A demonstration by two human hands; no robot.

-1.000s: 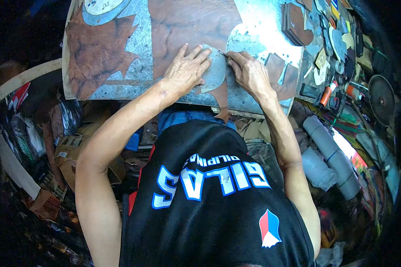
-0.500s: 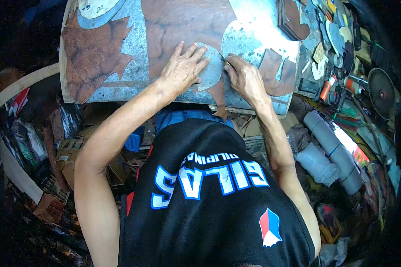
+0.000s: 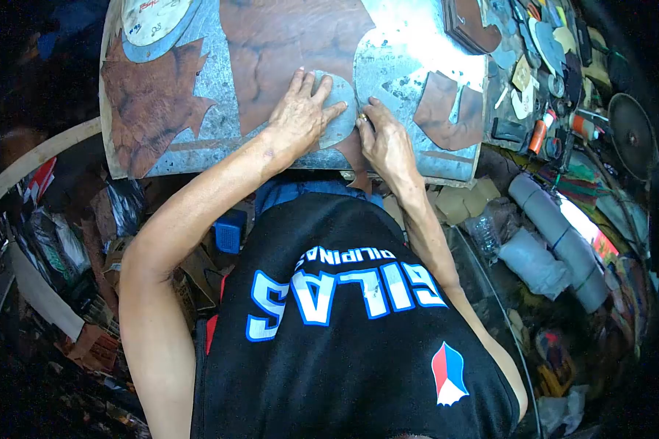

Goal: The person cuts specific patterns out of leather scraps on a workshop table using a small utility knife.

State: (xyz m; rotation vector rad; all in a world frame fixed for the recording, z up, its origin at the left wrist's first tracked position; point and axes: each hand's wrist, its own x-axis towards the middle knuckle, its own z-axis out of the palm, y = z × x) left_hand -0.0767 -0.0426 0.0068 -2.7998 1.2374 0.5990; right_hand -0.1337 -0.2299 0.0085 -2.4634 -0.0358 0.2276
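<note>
My left hand [image 3: 300, 121] lies with its fingers spread, pressing a rounded grey template [image 3: 338, 121] onto a large piece of brown leather [image 3: 278, 44]. Close to the right edge of that template, my right hand [image 3: 388, 143] is closed in a pinch around a small knife [image 3: 362, 117], mostly hidden by the fingers, with only a brassy bit showing. A narrow strip of leather [image 3: 355, 157] runs down past the template and hangs over the front edge of the metal-topped table [image 3: 187, 157].
Brown leather scraps lie at left [image 3: 154, 95] and right [image 3: 450, 113]. A stack of cut leather pieces [image 3: 465, 25] and pale oval templates [image 3: 154, 18] sit farther back. Tools, including an orange-handled one [image 3: 540, 133], crowd the right side, near a fan [image 3: 632, 137].
My right hand has moved left and slightly toward me along the template's edge. My left hand stays pressed on the template. The whole view has shifted slightly.
</note>
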